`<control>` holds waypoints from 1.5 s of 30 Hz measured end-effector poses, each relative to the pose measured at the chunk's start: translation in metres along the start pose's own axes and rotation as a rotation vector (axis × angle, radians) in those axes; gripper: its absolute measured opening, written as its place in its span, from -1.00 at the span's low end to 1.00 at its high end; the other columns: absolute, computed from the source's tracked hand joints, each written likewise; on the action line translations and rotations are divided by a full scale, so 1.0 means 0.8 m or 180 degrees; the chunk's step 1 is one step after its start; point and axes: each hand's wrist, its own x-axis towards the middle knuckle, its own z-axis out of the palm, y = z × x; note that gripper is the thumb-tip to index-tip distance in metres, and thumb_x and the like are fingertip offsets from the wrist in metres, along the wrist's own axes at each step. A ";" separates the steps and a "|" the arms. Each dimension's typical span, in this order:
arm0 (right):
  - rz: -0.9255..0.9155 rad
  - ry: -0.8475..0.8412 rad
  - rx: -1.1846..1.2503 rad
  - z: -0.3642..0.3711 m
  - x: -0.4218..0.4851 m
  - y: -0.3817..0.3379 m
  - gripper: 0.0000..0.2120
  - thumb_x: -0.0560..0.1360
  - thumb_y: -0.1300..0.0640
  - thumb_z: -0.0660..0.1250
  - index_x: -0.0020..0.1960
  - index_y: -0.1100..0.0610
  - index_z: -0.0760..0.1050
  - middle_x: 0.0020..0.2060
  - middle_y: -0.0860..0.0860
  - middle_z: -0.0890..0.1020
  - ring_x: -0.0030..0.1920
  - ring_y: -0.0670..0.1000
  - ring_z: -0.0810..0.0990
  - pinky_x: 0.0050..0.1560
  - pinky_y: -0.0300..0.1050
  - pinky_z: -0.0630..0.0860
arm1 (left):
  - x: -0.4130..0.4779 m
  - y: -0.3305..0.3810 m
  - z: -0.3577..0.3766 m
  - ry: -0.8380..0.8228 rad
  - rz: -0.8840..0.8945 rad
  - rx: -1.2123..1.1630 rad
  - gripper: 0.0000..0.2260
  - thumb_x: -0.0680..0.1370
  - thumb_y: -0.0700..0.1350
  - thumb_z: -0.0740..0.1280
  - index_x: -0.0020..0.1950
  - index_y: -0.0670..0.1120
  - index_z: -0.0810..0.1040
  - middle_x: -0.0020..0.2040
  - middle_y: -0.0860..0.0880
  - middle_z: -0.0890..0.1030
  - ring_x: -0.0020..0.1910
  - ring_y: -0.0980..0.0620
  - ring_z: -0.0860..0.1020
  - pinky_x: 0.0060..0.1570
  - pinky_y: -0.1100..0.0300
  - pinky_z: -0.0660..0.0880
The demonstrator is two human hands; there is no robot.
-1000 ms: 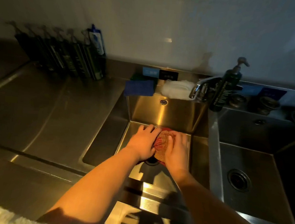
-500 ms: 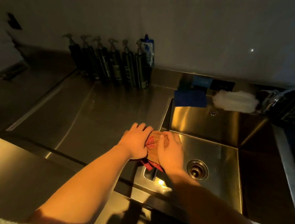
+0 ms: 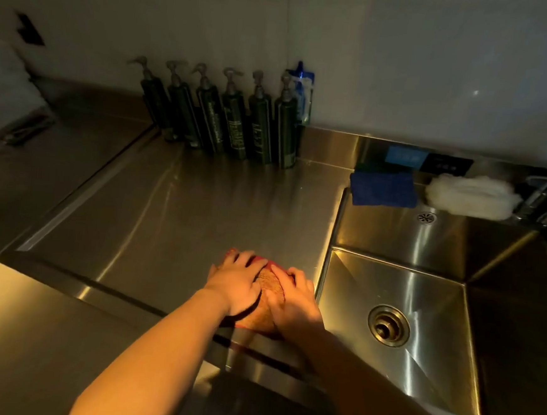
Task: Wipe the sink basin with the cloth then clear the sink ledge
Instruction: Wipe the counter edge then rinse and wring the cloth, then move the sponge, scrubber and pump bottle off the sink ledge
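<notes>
A red-and-tan cloth (image 3: 266, 300) lies on the steel counter just left of the sink basin (image 3: 422, 291). My left hand (image 3: 237, 281) presses flat on its left part. My right hand (image 3: 294, 299) presses on its right part, close to the basin's left rim. Both palms cover most of the cloth. The basin has a round drain (image 3: 388, 326). On the back ledge (image 3: 331, 166) lie a folded blue cloth (image 3: 383, 188) and a white fluffy cloth (image 3: 471, 196).
Several dark pump bottles (image 3: 229, 122) and a blue-capped bottle (image 3: 302, 88) stand in a row against the wall. A tap (image 3: 544, 196) is at the far right edge. A raised lighter worktop (image 3: 26, 335) runs along the front left.
Both hands carried the cloth out of the basin, over its left rim, onto the counter. The view swung left, so the second sink and pump bottle on the right left the frame.
</notes>
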 end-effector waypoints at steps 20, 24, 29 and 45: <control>0.0324 0.0256 0.0335 -0.080 -0.016 0.045 -0.66 0.52 0.05 0.26 0.25 0.14 0.41 0.18 0.08 0.42 0.17 0.07 0.46 0.19 -0.10 0.37 | 0.025 0.056 -0.011 0.0156 0.0360 0.0186 -0.50 0.52 -0.04 0.18 0.46 0.14 0.19 0.48 0.01 0.16 0.47 -0.09 0.08 0.37 -0.33 0.04; 0.0782 0.0485 0.0254 -0.132 -0.038 0.105 -0.72 0.53 0.14 0.24 0.23 0.18 0.44 0.19 0.13 0.42 0.16 0.12 0.47 0.18 -0.13 0.34 | 0.044 0.117 -0.021 0.0343 0.0578 0.0258 -0.51 0.51 -0.08 0.23 0.44 0.06 0.23 0.41 0.00 0.27 0.41 -0.07 0.22 0.38 -0.31 0.11; 0.1097 0.0690 0.0269 -0.195 -0.061 0.169 -0.76 0.51 0.18 0.27 0.17 0.18 0.48 0.16 0.14 0.44 0.13 0.14 0.49 0.14 -0.17 0.33 | 0.070 0.207 -0.021 0.0396 0.0873 0.0062 -0.51 0.51 -0.04 0.25 0.43 0.05 0.25 0.40 0.00 0.31 0.39 -0.06 0.28 0.37 -0.18 0.20; 0.0440 0.0522 0.0121 -0.306 -0.001 0.267 -0.77 0.53 0.20 0.23 0.17 0.22 0.47 0.18 0.13 0.43 0.10 0.12 0.50 0.14 0.02 0.44 | 0.146 0.345 -0.032 0.0715 0.0808 -0.0011 -0.63 0.52 -0.06 0.25 0.33 0.08 0.36 0.28 0.01 0.43 0.28 -0.01 0.39 0.30 -0.05 0.30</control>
